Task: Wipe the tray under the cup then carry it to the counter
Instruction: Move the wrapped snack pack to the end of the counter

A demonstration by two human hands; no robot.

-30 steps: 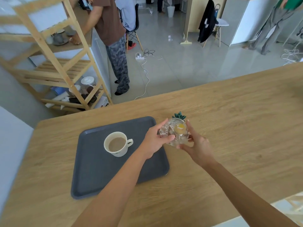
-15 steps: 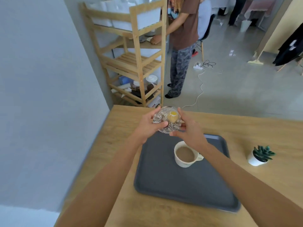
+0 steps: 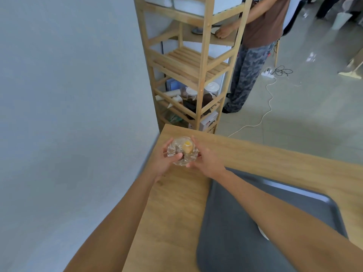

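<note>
Ahead, wooden shelf [image 3: 198, 61]; bystander [image 3: 253, 55] beside it.

The tray [image 3: 225, 242] is lying on the table [image 3: 172, 213] at the lower right of the frame. The glass bowl [image 3: 182, 151] is sitting between both hands near the table's upper-left corner, and the shelf [image 3: 196, 65] is standing behind it.
</note>
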